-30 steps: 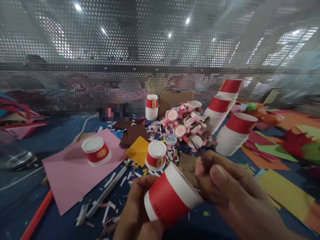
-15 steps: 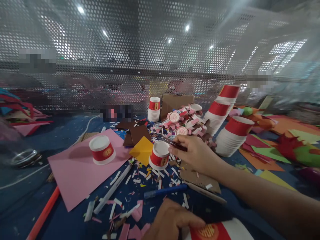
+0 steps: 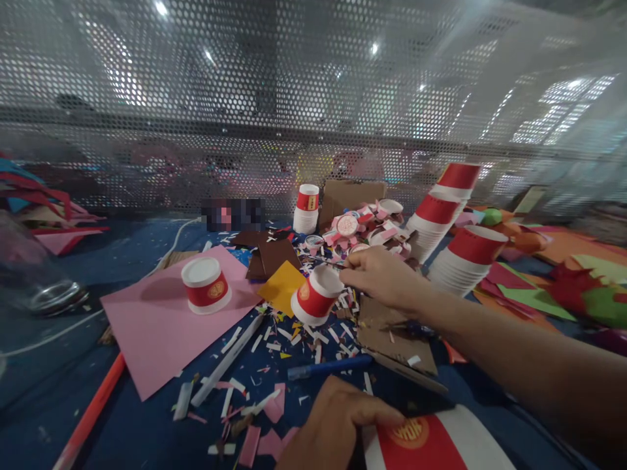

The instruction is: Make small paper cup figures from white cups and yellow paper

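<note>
At the bottom edge, my left hand [image 3: 337,424] is closed on a red and white paper cup [image 3: 435,437], its thumb over the gold emblem. My right hand [image 3: 382,277] reaches across from the right, fingers pinched on a slim dark tool [image 3: 337,264] mostly hidden by the fingers and blurred. Its fingertips meet the upper right side of another upside-down paper cup [image 3: 313,300], which leans to the right. A third upside-down cup [image 3: 208,294] stands on a pink paper sheet [image 3: 161,339].
Stacked cups [image 3: 463,261] stand at right, before a leaning cup stack [image 3: 431,222]. A heap of cut cup pieces [image 3: 362,225] lies behind my right hand. Paper scraps surround a blue pen [image 3: 330,367]. Cardboard [image 3: 396,333] lies under my right forearm. A perforated metal screen [image 3: 245,85] stands behind.
The middle cup has gone from upright to leaning right as my right hand works at its upper side. The cup in my left hand shows a little more. The view has shifted slightly.
</note>
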A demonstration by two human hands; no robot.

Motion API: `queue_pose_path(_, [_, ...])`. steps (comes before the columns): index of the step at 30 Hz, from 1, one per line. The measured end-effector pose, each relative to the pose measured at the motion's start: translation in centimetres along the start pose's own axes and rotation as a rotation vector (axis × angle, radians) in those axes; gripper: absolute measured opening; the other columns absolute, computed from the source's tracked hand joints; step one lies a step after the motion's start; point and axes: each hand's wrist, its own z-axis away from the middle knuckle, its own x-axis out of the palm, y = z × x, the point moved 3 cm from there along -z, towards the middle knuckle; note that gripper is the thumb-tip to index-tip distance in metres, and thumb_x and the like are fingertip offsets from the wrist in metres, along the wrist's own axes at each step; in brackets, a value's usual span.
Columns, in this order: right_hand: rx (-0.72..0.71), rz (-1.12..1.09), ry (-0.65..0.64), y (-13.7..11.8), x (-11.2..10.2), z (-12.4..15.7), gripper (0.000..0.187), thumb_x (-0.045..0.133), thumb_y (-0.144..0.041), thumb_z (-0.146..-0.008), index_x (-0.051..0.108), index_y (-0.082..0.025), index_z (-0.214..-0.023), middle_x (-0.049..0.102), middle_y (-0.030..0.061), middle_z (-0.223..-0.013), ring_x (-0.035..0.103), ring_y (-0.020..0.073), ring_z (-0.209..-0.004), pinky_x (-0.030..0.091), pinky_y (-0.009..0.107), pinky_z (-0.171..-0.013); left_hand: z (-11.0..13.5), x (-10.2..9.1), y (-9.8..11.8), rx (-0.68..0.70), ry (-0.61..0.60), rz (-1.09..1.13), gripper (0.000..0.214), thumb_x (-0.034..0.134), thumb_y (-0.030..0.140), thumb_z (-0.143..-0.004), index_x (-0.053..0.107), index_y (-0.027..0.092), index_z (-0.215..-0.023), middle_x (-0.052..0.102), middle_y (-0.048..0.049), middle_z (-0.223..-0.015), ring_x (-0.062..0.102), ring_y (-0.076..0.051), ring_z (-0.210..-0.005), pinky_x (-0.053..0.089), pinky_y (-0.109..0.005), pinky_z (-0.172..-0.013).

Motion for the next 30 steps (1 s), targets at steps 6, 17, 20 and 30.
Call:
queue_pose_path(6, [-0.001,0.054,0.07,-0.1,-1.5,-2.7,0.033,0.064,-0.026,-0.083,0.05,-0.02,-0.054,0.045,-0.0043,-0.046,0.038,0.0107,-0.048,0.024,0.03,-0.053,-0.8,-0.5,-0.5,-0.008,0.092,0.069,0.038,0.071,0.052,-0.081,0.08,0.027,-0.107,0.076,-0.0095,-0.105,0.072,-0.033,-0.097,0.059,-0.049,-0.093])
queue_pose_path(17, [-0.045,-0.062,0.195,0.9,-2.3,-0.9,0.043,0.062,-0.049,-0.095,0.052,-0.021,-0.064,0.042,-0.0054,-0.052,0.036,0.0103,-0.05,0.023,0.03,-0.052,-0.3,-1.0,2.3,-0.152,0.235,0.24,0.035,0.068,0.042,-0.087,0.07,0.021,-0.116,0.077,-0.0105,-0.106,0.074,-0.035,-0.099,0.06,-0.05,-0.084])
queue_pose_path(20, [-0.039,-0.418,0.172,-0.2,-2.3,2.6,0.043,0.068,-0.058,-0.091,0.059,-0.02,-0.074,0.038,-0.0069,-0.056,0.029,0.0081,-0.048,0.02,0.028,-0.047,-0.9,-1.2,2.5,-0.2,0.324,0.303,0.044,0.075,0.036,-0.083,0.061,0.023,-0.123,0.074,-0.0104,-0.118,0.072,-0.029,-0.104,0.058,-0.042,-0.089])
queue_pose_path(30, [0.07,-0.884,-0.174,-0.8,1.9,9.6,0.044,0.061,-0.059,-0.097,0.059,-0.019,-0.08,0.03,-0.0085,-0.059,0.019,0.0062,-0.049,0.014,0.024,-0.042,-3.4,-2.7,2.9,-0.182,0.603,0.427,0.058,0.088,0.032,-0.074,0.056,0.022,-0.121,0.072,-0.0075,-0.121,0.068,-0.02,-0.106,0.054,-0.031,-0.092])
